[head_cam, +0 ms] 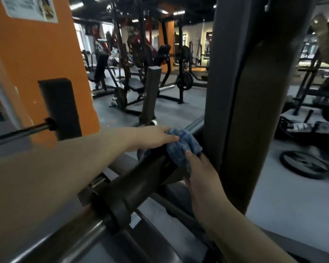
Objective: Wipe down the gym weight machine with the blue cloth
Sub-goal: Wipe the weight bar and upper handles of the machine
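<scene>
On the dark padded roller of the weight machine, just beside its thick grey upright, lies the bunched blue cloth. It drapes over the roller's far end, where the roller meets a grey crossbar. Both hands are on the cloth. From the left, the left hand rests on its upper edge with the fingers stretched out almost straight, pressing rather than gripping. From below, the right hand touches the near side of the cloth with its fingertips; whether the fingers curl round the fabric is hidden by the back of the hand, so I cannot tell.

Nearer the camera a steel bar runs out of the roller's black collar. At left stands an orange pillar with a black pad in front of it and a paper notice near the top; its print is too blurred to read. A small striped label under the roller is likewise illegible. A weight plate lies flat on the grey floor at right, with racks and benches beyond.
</scene>
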{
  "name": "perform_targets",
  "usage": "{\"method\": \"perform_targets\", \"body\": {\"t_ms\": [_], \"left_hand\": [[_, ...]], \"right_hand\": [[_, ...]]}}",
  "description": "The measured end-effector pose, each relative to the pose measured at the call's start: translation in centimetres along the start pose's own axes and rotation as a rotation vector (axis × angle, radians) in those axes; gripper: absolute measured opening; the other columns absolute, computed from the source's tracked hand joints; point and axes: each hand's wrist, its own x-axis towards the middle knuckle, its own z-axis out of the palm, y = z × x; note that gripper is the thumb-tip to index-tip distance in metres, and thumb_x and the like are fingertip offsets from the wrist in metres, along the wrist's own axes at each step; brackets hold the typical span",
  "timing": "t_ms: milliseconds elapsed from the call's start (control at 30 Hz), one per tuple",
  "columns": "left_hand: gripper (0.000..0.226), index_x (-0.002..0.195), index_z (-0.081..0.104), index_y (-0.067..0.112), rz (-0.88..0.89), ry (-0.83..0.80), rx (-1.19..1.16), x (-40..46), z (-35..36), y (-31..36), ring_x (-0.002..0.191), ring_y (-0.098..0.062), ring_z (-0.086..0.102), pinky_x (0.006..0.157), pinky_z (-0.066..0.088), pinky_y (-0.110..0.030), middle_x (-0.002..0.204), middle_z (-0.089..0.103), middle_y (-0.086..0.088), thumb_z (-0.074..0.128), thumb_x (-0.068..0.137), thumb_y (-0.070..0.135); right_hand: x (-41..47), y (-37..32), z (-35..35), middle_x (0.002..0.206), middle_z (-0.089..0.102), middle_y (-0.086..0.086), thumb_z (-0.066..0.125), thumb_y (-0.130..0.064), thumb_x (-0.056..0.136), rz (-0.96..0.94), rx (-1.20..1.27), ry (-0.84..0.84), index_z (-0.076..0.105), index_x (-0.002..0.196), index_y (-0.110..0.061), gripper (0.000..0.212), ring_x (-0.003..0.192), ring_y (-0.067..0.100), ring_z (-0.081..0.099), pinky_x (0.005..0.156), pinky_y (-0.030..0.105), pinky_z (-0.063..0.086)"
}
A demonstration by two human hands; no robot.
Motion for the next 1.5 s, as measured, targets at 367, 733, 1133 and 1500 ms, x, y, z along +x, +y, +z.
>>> {"method": "perform_targets", "body": {"t_ms": [367,733,1133,1500], "left_hand": [[0.019,0.101,0.06,0.014,0.055,-0.009,-0.259,-1.7,-0.8,-4.2,0.078,-0.005,0.055,0.065,0.04,-0.009,0.086,0.061,0.003,0.053,0.093,0.03],[0.053,0.143,0.036,0.018,0.088,-0.01,-0.603,3.6,-2.7,-4.5,0.116,-0.021,0.053,0.092,0.047,-0.027,0.128,0.056,-0.008,0.054,0.093,0.022],[0.075,0.14,0.037,0.011,-0.167,-0.396,-0.694,7.4,0.6,-2.7,0.119,-0.028,0.053,0.102,0.043,-0.039,0.133,0.052,-0.011,0.054,0.083,0.057],[0.034,0.13,0.044,0.002,-0.253,-0.332,-0.652,11.0,-0.4,0.4,0.121,-0.028,0.048,0.089,0.044,-0.025,0.132,0.051,-0.01,0.042,0.099,0.015]], "right_hand": [[-2.1,-1.4,1.1,0.087,0.06,-0.013,0.053,-0.031,0.094,0.005,-0.578,0.192,0.054,0.108,-0.025,0.015,0.079,0.006,0.06,0.066,0.023,0.05],[-0.6,-4.7,5.4,0.089,0.066,-0.004,0.051,-0.026,0.096,-0.019,-0.534,0.554,0.059,0.109,-0.02,0.017,0.077,0.008,0.063,0.067,0.027,0.053],[4.1,-6.1,6.3,0.159,-0.006,0.007,0.033,-0.039,0.1,0.247,-0.895,0.285,0.008,0.152,-0.018,0.061,0.146,0.023,0.005,0.116,0.034,0.013],[12.4,-8.3,7.7,0.157,-0.003,0.016,0.021,-0.046,0.1,0.44,-1.012,0.566,0.006,0.151,-0.015,0.061,0.143,0.035,0.008,0.115,0.048,0.013]]}}
